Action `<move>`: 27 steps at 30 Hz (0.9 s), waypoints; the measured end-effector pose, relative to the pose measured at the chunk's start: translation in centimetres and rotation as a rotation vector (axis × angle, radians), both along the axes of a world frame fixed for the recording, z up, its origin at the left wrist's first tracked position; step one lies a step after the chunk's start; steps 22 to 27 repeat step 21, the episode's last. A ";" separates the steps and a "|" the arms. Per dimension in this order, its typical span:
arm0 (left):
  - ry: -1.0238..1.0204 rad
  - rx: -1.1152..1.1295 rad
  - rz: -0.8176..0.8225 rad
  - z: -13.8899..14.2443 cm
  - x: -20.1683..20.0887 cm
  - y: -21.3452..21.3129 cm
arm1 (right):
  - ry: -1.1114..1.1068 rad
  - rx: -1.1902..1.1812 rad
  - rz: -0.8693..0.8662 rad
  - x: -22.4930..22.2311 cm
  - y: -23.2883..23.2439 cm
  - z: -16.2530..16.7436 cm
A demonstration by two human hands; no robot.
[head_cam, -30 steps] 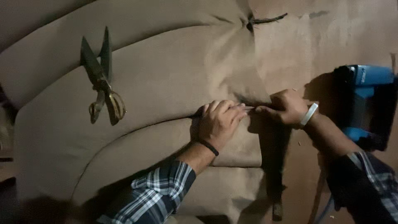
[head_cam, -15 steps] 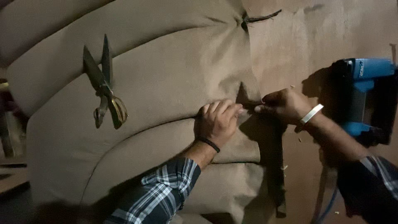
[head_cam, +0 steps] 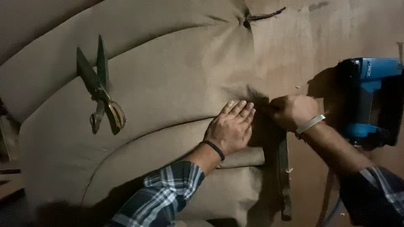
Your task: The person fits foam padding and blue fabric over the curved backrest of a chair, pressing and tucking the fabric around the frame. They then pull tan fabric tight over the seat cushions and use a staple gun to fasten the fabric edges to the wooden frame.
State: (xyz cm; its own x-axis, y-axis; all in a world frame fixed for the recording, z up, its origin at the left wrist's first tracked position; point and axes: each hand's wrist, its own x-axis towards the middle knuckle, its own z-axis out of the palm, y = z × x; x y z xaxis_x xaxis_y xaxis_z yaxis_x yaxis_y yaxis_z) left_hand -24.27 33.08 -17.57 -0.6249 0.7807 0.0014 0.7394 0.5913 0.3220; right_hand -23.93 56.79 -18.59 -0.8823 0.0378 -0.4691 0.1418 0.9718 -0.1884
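Fabric: tan woven upholstery cloth [head_cam: 168,84] over padded, curved channels, with a gathered pucker at the top; it fills the left and middle of the view.
Fabric edge: ends beside a dark strip [head_cam: 284,176] running down; bare brown board to the right.
Left hand [head_cam: 230,128]: flat on the cloth near its edge, fingers straight and close together.
Right hand [head_cam: 292,111]: curled, fingertips pinching the cloth edge.
Nearby: scissors [head_cam: 101,90] lying well left; blue staple gun [head_cam: 370,101] right.

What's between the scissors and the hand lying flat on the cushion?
Nothing but bare tan fabric. In the head view, the scissors lie to the left and the left hand presses flat on the same padded cover.
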 end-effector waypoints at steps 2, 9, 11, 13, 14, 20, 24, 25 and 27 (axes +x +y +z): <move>-0.001 -0.052 -0.019 -0.3 0.0 0.4 | -0.011 -0.017 0.033 -0.3 0.3 -0.7; -0.123 -0.076 0.011 -0.1 -0.1 1.1 | 0.292 -0.003 -0.185 4.8 6.9 3.9; -0.079 -0.150 -0.021 -0.3 -0.2 1.4 | 0.175 0.177 -0.402 6.4 8.2 5.5; -0.060 -0.170 -0.034 -0.5 0.0 1.8 | 0.097 0.284 -0.671 6.4 8.6 5.7; -0.057 -0.161 -0.034 -0.5 -0.1 1.7 | 0.123 0.196 -0.673 6.4 8.9 5.6; -0.063 -0.159 -0.036 -0.4 -0.4 1.5 | 0.219 -0.102 -0.984 6.2 12.5 1.8; -0.066 -0.164 -0.037 -0.2 -0.5 1.7 | 0.259 -0.155 -0.905 7.1 14.0 2.0; -0.066 -0.164 -0.037 -0.2 -0.5 1.7 | 0.259 -0.155 -0.905 7.1 14.0 2.0; -0.066 -0.164 -0.037 -0.2 -0.5 1.7 | 0.259 -0.155 -0.905 7.1 14.0 2.0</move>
